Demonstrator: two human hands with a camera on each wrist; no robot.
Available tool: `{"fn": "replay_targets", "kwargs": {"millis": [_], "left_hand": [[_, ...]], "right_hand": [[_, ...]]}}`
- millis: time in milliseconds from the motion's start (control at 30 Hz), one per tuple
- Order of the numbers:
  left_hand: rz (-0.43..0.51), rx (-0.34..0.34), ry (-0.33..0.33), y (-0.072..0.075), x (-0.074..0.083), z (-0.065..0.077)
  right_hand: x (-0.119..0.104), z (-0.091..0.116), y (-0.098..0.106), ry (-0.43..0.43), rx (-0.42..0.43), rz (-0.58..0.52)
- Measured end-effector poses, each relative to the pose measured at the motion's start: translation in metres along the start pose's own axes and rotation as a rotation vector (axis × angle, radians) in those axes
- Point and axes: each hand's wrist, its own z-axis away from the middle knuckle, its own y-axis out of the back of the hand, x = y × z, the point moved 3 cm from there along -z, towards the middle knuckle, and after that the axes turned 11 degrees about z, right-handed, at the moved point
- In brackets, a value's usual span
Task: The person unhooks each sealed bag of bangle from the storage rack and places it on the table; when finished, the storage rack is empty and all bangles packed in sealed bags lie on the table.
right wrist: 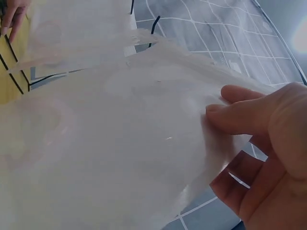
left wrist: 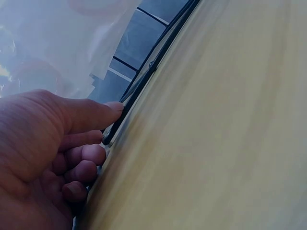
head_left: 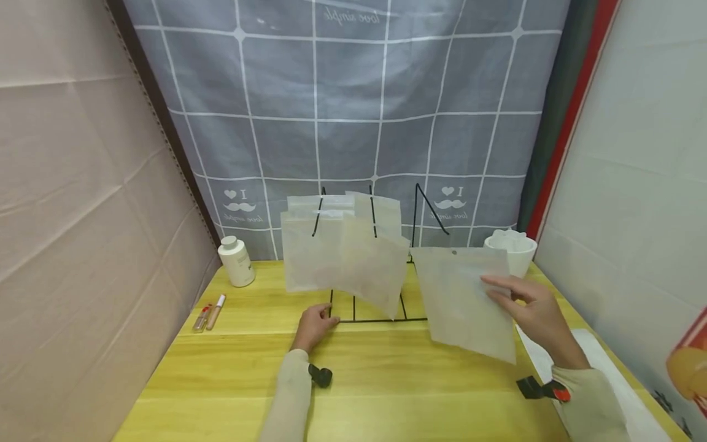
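Observation:
My right hand [head_left: 533, 310] pinches a translucent, frosted plastic bag [head_left: 461, 301] by its right side, thumb and forefinger on the film in the right wrist view. The bag hangs tilted, a small hole near its top edge just below the tip of the bare right prong [head_left: 432, 209] of a black wire rack [head_left: 375, 320]. At the rack's front left corner, my left hand [head_left: 313, 325] grips the base wire; the left wrist view has the thumb [left wrist: 112, 108] on the wire and the other fingers curled below. Similar bags [head_left: 312, 255] hang from the left and middle prongs.
A white bottle [head_left: 237, 263] and several small cosmetic tubes [head_left: 212, 313] are at the left of the wooden table [head_left: 248, 380]. Behind the right-hand bag stands a white pot [head_left: 519, 253]. White sheet material [head_left: 602, 368] lies under the right forearm. A grey checked curtain [head_left: 353, 92] closes the back.

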Motion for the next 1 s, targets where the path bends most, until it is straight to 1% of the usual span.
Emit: {"fn": "replay_targets", "kwargs": {"millis": [67, 167, 233, 333, 400, 467, 533, 567, 633, 667, 700, 800, 900, 1000], "left_hand": [[-0.001, 0.003, -0.005, 0.000, 0.000, 0.000], [-0.015, 0.004, -0.006, 0.000, -0.001, 0.000], [-0.024, 0.010, -0.006, 0.001, -0.002, 0.000], [-0.032, 0.019, -0.001, 0.001, -0.002, -0.001], [-0.029, 0.020, -0.005, 0.001, -0.002, -0.002], [-0.027, 0.014, -0.009, 0.001, -0.001, -0.002], [-0.029, 0.011, -0.012, 0.000, -0.001, -0.002], [-0.033, 0.011, -0.015, 0.000, -0.001, -0.002], [-0.038, 0.018, -0.016, 0.000, -0.001, -0.002], [-0.038, 0.022, -0.015, 0.000, 0.000, -0.002], [-0.040, 0.025, -0.014, 0.001, 0.000, -0.002], [-0.037, 0.027, -0.008, 0.001, 0.001, -0.002], [-0.035, 0.021, -0.004, 0.001, 0.002, -0.003], [-0.030, 0.017, 0.000, 0.000, 0.002, -0.002]], "right_hand": [[0.001, 0.010, 0.006, -0.007, -0.040, -0.007], [0.000, 0.028, 0.015, -0.057, -0.122, -0.043], [0.000, 0.043, 0.020, -0.114, -0.177, -0.080], [0.004, 0.063, 0.029, -0.269, -0.260, -0.122], [0.011, 0.074, 0.036, -0.416, -0.322, -0.172], [0.023, 0.084, 0.043, -0.590, -0.394, -0.234], [0.039, 0.092, 0.047, -0.743, -0.463, -0.283], [0.048, 0.096, 0.047, -0.802, -0.499, -0.295], [0.066, 0.100, 0.045, -0.870, -0.580, -0.252], [0.074, 0.101, 0.043, -0.880, -0.619, -0.210], [0.081, 0.101, 0.040, -0.866, -0.660, -0.162], [0.100, 0.101, 0.032, -0.775, -0.767, -0.062], [0.114, 0.100, 0.024, -0.750, -0.821, -0.057], [0.126, 0.102, 0.016, -0.806, -0.852, -0.053]]}}
